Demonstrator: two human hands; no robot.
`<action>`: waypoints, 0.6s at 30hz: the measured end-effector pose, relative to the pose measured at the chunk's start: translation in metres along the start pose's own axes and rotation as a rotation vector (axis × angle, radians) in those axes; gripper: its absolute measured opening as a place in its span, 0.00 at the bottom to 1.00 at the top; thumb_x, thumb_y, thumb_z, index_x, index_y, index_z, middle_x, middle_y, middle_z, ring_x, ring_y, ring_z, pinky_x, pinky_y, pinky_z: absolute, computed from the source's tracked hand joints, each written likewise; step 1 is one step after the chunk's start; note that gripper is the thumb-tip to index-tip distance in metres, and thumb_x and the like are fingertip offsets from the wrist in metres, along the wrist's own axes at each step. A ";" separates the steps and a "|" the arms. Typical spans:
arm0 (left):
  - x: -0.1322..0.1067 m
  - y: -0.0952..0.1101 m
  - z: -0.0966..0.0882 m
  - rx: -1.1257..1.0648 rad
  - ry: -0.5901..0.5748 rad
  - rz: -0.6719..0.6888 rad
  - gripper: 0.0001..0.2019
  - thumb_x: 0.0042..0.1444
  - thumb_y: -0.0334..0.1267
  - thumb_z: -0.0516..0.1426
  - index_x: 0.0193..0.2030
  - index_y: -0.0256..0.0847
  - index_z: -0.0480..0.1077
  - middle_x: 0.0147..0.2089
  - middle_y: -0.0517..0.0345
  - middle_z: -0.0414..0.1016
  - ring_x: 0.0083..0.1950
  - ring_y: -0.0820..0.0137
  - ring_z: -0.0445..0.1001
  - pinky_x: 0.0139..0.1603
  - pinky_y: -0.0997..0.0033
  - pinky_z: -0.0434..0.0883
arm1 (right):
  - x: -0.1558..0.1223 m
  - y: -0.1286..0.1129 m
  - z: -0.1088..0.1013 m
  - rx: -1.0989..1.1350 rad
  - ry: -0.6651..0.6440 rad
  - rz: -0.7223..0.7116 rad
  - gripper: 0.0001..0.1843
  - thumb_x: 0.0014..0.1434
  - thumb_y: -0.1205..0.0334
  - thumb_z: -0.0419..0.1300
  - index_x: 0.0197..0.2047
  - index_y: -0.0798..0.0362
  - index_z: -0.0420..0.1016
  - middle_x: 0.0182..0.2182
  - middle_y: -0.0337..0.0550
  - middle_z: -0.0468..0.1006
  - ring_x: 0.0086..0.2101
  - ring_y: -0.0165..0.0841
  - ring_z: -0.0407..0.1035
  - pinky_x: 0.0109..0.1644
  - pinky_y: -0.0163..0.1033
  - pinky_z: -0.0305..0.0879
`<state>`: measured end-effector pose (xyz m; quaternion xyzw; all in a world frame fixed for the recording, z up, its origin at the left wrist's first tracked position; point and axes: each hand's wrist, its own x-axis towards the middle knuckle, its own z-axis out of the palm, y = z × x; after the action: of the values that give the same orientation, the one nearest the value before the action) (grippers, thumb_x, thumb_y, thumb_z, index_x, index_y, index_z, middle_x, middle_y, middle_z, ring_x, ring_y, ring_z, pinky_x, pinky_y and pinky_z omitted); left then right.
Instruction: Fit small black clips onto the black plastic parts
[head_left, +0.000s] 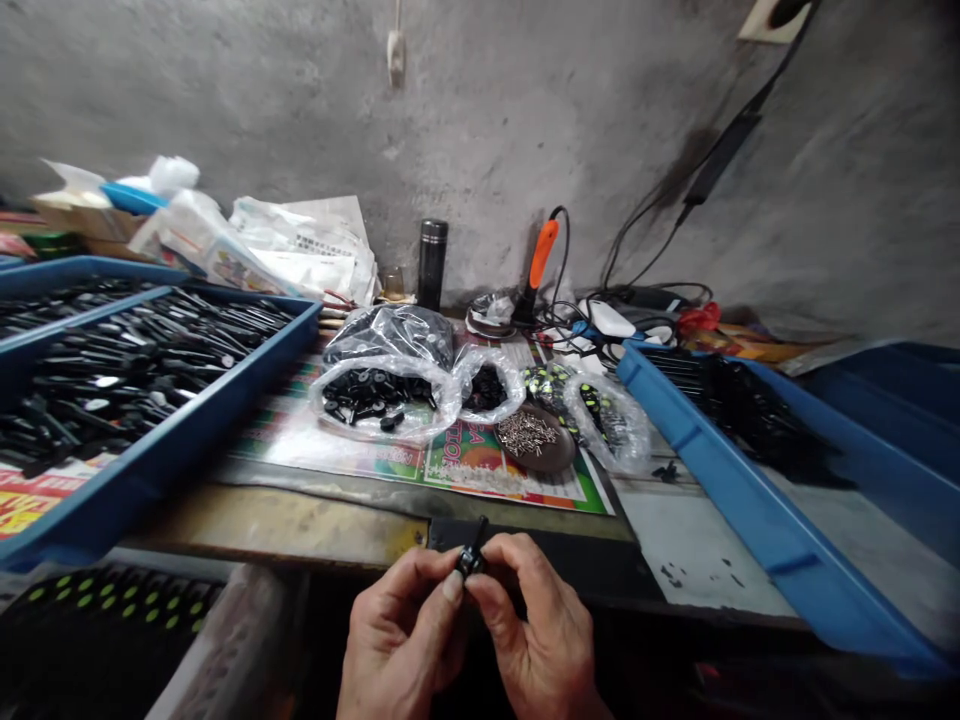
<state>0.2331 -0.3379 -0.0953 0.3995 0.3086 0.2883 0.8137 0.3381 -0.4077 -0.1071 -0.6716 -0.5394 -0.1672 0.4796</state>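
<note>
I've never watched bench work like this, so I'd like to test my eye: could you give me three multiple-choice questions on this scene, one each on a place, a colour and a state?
1. Where does the brown dish of small metal pieces lie?
A) In a blue tray
B) On a printed sheet
C) In a hand

2. What colour is the handle of the corded tool by the wall?
A) Green
B) Blue
C) Orange

3. What are the left hand and right hand doing?
A) Both pinching one small black part
B) Resting flat on the bench
C) Untying a bag

1: B, the dish sits directly on the sheet.
2: C, the handle shows bright orange.
3: A, both hands meet on the part.
</note>
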 end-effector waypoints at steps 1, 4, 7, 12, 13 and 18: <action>0.002 0.000 -0.002 0.010 -0.014 -0.004 0.20 0.42 0.51 0.72 0.32 0.36 0.77 0.16 0.67 0.62 0.16 0.83 0.55 0.17 0.84 0.51 | -0.001 0.001 -0.001 0.012 -0.025 0.000 0.13 0.74 0.50 0.49 0.46 0.51 0.66 0.30 0.37 0.76 0.27 0.28 0.75 0.32 0.29 0.71; 0.005 0.000 -0.006 0.030 -0.019 -0.020 0.20 0.42 0.51 0.71 0.33 0.36 0.77 0.17 0.67 0.63 0.16 0.82 0.56 0.17 0.83 0.52 | -0.001 0.004 -0.001 0.003 -0.070 0.002 0.12 0.73 0.52 0.51 0.48 0.51 0.66 0.33 0.38 0.77 0.28 0.28 0.75 0.34 0.28 0.72; 0.004 0.000 -0.003 0.039 -0.005 -0.030 0.21 0.41 0.52 0.72 0.33 0.36 0.77 0.16 0.67 0.62 0.16 0.82 0.56 0.17 0.83 0.52 | 0.005 0.004 -0.002 -0.023 -0.067 0.005 0.14 0.73 0.53 0.51 0.39 0.51 0.68 0.26 0.35 0.73 0.23 0.28 0.72 0.28 0.30 0.67; 0.001 0.001 0.005 -0.007 0.051 0.019 0.19 0.40 0.50 0.72 0.31 0.36 0.78 0.17 0.64 0.66 0.17 0.83 0.54 0.18 0.84 0.50 | 0.009 0.008 -0.005 0.129 -0.087 0.148 0.17 0.73 0.48 0.49 0.40 0.51 0.68 0.24 0.34 0.70 0.21 0.27 0.69 0.24 0.29 0.64; 0.001 0.002 0.006 -0.012 0.058 0.017 0.19 0.40 0.50 0.72 0.30 0.36 0.78 0.18 0.63 0.67 0.17 0.83 0.55 0.18 0.83 0.50 | 0.007 0.009 -0.006 0.174 -0.088 0.207 0.18 0.72 0.45 0.49 0.46 0.51 0.67 0.25 0.34 0.71 0.20 0.27 0.69 0.24 0.29 0.65; 0.002 0.000 0.006 -0.031 0.072 -0.013 0.20 0.37 0.50 0.73 0.30 0.36 0.79 0.16 0.65 0.65 0.16 0.83 0.54 0.17 0.83 0.50 | -0.001 0.009 -0.004 0.252 -0.185 0.339 0.31 0.67 0.41 0.54 0.63 0.52 0.58 0.35 0.41 0.76 0.25 0.31 0.73 0.27 0.30 0.70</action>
<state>0.2383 -0.3393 -0.0927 0.3742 0.3358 0.3022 0.8099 0.3470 -0.4117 -0.1103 -0.6997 -0.4774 0.0468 0.5294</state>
